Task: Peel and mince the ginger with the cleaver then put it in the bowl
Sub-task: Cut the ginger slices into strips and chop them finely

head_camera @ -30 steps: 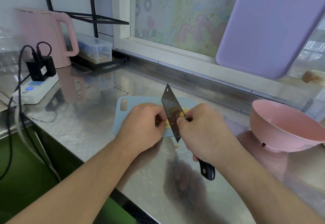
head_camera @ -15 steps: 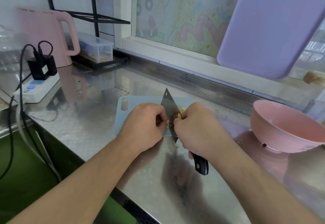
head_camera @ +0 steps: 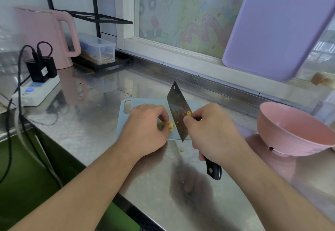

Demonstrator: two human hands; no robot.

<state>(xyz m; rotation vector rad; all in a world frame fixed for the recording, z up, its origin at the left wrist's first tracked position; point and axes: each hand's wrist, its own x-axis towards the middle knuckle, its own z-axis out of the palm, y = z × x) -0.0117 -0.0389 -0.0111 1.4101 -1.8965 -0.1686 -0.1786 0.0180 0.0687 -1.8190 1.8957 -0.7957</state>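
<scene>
Mincing underway: I note the pink bowl (head_camera: 297, 131) well right of the blue board (head_camera: 145, 103). My right hand (head_camera: 212, 131) grips the cleaver (head_camera: 178, 112); my left hand (head_camera: 145, 125) pinches the ginger (head_camera: 167, 124), lying crosswise beside the blade.

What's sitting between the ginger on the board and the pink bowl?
Only the cleaver and the right hand gripping it separate the ginger from the pink bowl; the steel counter beyond shows nothing else.
</scene>
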